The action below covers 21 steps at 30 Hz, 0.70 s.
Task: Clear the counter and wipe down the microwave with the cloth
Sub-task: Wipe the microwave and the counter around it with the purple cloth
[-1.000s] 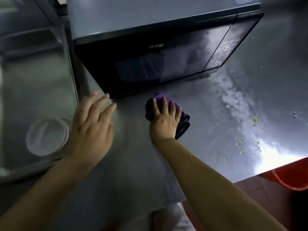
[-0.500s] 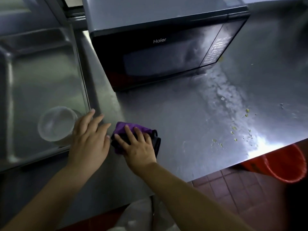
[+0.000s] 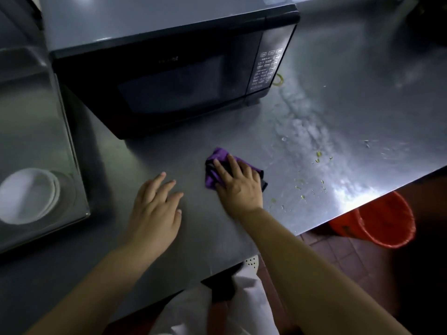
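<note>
Fingers [image 3: 221,169] of the right hand [image 3: 238,187], lying straight and slightly spread, are pressing the purple cloth [image 3: 219,157] flat on the surface [image 3: 350,97] before the microwave [image 3: 169,68]; even pressure should be carrying it toward the crumbs [image 3: 319,154] while the left hand [image 3: 156,209], flat and slightly spread, is bracing.

Your view is dim and bluish. The one bright spot is glare on the counter [image 3: 350,197] near its right edge, with streaky reflections running up from it. The microwave [image 3: 169,88] front sits in deep shadow. Motion blur softens everything, and straight lines bow at the edges.
</note>
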Tool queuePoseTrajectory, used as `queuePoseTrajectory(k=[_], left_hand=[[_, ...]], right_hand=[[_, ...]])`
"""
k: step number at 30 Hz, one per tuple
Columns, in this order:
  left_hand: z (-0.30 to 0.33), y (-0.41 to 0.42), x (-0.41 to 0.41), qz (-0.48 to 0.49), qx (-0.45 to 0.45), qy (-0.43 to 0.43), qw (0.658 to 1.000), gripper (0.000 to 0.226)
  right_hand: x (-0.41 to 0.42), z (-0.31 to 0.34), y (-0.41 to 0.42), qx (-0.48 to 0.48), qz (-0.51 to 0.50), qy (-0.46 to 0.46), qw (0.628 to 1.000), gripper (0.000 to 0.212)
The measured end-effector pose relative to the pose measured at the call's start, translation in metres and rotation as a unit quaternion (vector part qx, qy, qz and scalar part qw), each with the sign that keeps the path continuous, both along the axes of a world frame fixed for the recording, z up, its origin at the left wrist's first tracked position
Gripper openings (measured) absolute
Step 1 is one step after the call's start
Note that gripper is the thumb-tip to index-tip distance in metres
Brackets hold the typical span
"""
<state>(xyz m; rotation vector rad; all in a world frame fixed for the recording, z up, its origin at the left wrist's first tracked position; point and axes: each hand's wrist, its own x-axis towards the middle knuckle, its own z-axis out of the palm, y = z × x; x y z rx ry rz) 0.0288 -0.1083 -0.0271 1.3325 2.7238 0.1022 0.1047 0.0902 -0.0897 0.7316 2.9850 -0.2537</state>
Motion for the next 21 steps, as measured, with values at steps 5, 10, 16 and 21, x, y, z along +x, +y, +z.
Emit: queuePoseTrajectory(k=[5,10,16,21], left_hand=[[-0.013,0.040,0.027,0.006,-0.011,-0.012,1.000,0.046],[-0.021,0.082,0.054,0.020,-0.008,-0.023,0.999,0.042],[-0.022,0.101,0.076,0.034,-0.015,-0.028,0.999,0.041],[-0.021,0.075,0.075,0.058,-0.017,-0.043,0.997,0.040]], right_hand=[[0.011,-0.003,0.088,0.008,-0.060,0.026,0.998,0.055],[0.033,-0.002,0.173,0.013,-0.091,0.000,0.996,0.058],[0.064,-0.001,0.225,-0.014,-0.150,-0.002,0.989,0.058],[0.078,0.005,0.186,-0.041,-0.221,-0.015,0.974,0.059]])
